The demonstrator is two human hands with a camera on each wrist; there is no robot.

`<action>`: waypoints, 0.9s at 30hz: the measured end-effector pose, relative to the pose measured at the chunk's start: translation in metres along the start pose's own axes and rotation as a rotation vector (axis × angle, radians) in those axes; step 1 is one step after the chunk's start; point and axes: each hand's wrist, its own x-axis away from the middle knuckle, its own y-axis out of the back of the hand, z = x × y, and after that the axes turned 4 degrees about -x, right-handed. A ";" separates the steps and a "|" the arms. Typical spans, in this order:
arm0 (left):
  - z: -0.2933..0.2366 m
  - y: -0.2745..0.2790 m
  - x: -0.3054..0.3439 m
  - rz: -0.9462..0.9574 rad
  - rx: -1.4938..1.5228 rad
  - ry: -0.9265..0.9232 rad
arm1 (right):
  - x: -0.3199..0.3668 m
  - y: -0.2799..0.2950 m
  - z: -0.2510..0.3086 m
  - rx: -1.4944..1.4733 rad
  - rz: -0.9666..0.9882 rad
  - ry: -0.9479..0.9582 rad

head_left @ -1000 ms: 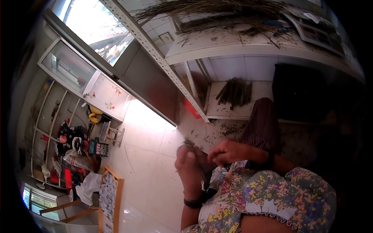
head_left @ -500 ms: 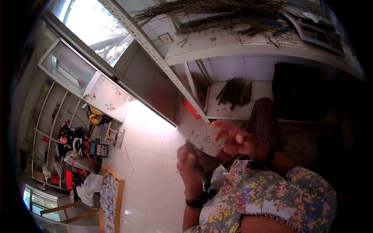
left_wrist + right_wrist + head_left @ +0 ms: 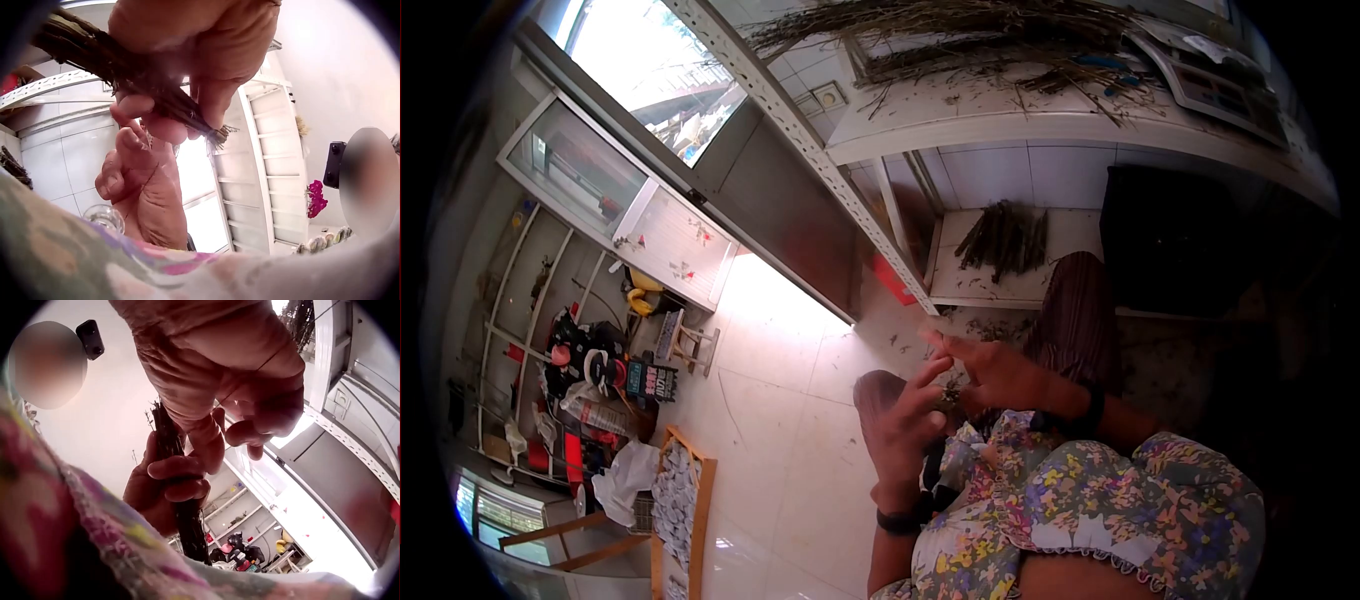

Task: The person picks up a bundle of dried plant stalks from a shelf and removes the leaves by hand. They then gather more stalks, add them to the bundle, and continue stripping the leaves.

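My right hand (image 3: 1012,378) has moved in beside the stem bundle (image 3: 190,530), where my left hand (image 3: 897,430) curls round it, bringing both within working reach; I can't tell whether the right pinches anything.

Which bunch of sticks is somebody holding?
The bunch in the left hand. The long sticks and the short pile lie on shelves, with no hand on them.

yellow object (image 3: 641,303) beside a small stool (image 3: 690,345)
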 end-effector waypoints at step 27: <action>0.011 0.002 -0.004 -0.243 -0.526 -0.048 | 0.001 -0.017 -0.006 0.200 -0.143 0.016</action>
